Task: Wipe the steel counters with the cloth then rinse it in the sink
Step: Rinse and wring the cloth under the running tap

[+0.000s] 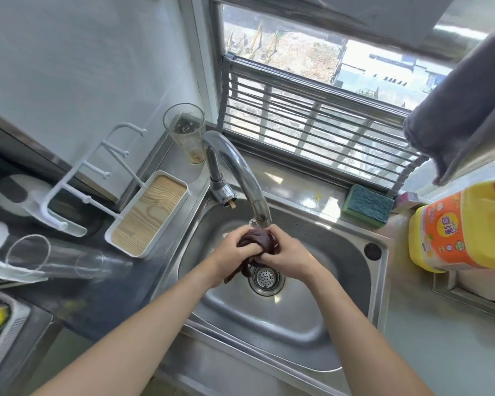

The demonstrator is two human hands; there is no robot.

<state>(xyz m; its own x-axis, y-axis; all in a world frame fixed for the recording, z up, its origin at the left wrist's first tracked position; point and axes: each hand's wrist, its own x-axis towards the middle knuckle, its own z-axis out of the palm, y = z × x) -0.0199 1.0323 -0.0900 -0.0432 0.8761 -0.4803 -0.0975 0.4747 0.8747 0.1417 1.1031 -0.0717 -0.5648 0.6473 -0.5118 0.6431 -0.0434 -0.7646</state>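
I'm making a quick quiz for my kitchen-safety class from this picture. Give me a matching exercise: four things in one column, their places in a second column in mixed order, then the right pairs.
Things:
1. cloth
2. sponge
3. tall glass
4. yellow bottle

Places:
A. on the counter right of the sink
B. on the ledge below the window
C. in the corner behind the tap
D. held in both hands, left hand and right hand, under the spout

Pairs: 1-D, 2-B, 3-C, 4-A
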